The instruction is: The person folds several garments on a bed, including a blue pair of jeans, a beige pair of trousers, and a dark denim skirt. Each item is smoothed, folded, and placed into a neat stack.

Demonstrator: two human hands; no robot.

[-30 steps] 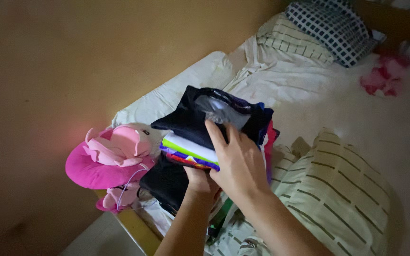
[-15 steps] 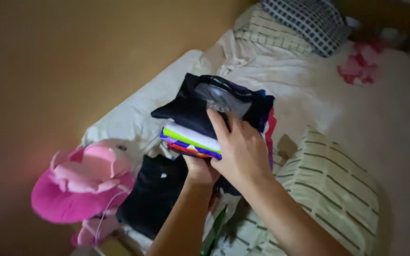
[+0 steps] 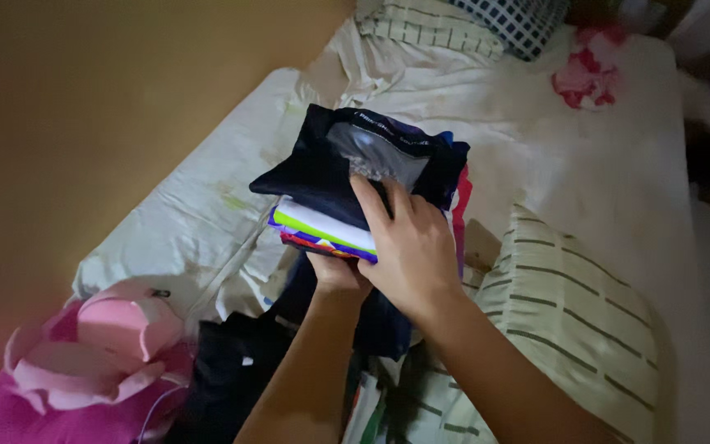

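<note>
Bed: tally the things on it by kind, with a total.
Stacks of folded clothes, held between the left hand and right hand: 1
Pillows: 3
Pink plush toys: 2
Dark garments: 1
Total: 7

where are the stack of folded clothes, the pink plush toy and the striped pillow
stack of folded clothes [image 3: 322, 177], head view, on the dark top garment
pink plush toy [image 3: 92, 362], head view, on its pale pink middle
striped pillow [image 3: 569, 321], head view, on its striped top face
</note>
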